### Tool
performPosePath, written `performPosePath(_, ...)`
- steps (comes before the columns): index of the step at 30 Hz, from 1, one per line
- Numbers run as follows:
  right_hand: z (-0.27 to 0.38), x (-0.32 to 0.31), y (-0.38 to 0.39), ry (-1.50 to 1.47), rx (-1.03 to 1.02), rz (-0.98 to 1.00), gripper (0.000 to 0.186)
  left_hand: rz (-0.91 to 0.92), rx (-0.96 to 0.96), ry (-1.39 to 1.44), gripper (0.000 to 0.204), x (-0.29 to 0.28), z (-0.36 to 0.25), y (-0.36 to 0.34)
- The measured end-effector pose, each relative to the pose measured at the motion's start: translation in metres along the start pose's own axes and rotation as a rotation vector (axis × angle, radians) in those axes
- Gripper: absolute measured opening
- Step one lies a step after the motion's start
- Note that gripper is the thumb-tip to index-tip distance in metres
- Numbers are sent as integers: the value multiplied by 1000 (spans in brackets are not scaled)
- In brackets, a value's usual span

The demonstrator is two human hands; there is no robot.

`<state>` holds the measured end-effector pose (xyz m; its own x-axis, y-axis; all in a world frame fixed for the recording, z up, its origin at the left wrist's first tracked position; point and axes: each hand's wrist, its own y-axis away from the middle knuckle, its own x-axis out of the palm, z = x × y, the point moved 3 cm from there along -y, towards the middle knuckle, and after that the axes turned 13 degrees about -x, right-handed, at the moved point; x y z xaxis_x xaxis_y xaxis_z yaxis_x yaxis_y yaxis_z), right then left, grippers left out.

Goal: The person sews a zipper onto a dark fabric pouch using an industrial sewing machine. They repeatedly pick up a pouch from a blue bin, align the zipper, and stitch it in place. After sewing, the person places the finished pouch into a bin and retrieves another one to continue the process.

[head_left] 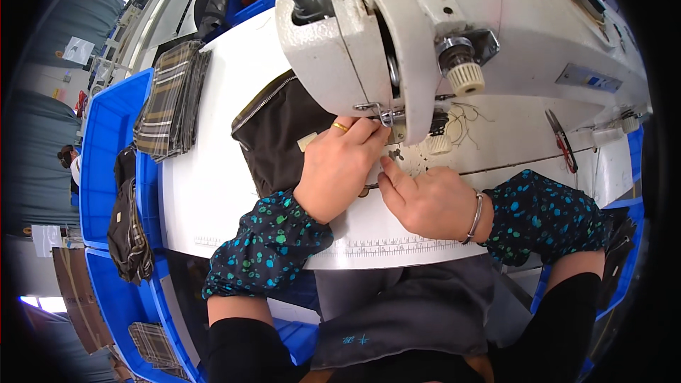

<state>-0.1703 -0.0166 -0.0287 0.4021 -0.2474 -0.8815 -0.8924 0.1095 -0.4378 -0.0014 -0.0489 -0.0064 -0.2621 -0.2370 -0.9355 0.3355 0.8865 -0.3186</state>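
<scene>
Under the head of a white sewing machine (397,35), my two hands meet near the needle and presser foot (387,115). A dark brown pouch (273,138) with a metal zipper lies flat on the left, running under my left hand (339,163). The fingers of that hand are bent together on the pouch's edge, with the tips partly hidden by the machine. A small pale tag (307,142) shows beside it. My right hand (431,198) is closed, its thumb and forefinger close together at the left fingertips. Whatever they pinch is hidden.
Red-handled scissors (565,145) and loose threads (464,124) lie right of the needle. Folded plaid fabric pieces (170,99) are stacked at the table's left edge. Blue bins (113,163) stand beyond it, one with dark pouches (129,230) over its rim. A ruler strip (383,247) follows the front edge.
</scene>
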Motion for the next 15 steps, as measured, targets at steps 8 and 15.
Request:
performPosePath(8, -1, 4, 0, -18, -5, -39, 34, 32, -51, -32, 42, -19, 13, 0)
performPosePath(15, -2, -3, -5, 55, 26, -68, 36, 479, -160, 473, 26, -16, 32, -23)
